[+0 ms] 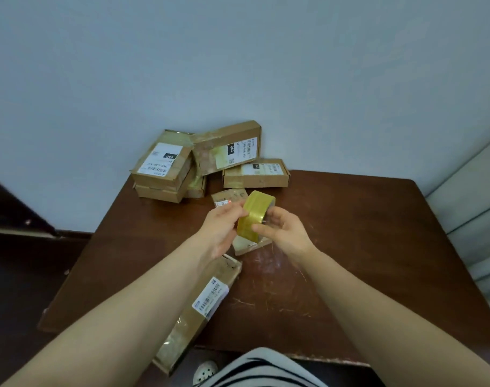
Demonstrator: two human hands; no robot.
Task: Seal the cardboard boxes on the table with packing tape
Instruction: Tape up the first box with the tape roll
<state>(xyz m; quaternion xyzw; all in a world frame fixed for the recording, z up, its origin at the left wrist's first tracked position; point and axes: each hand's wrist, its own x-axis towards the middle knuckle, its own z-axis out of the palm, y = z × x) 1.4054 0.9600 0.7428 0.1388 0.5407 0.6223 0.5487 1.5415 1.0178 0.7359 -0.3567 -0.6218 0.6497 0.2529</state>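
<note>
Left hand [224,227] and right hand [282,230] both grip the yellow tape roll [256,216] above the table [363,247], its core pointing far-right. Beyond the roll, the stacked boxes [165,174] have white labels reading "060". Nearer than the roll, a long barcode-labelled box [207,303] lies diagonally, its far end towards the roll.

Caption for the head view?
Left hand and right hand grip a yellow tape roll above a brown table holding cardboard boxes.
</note>
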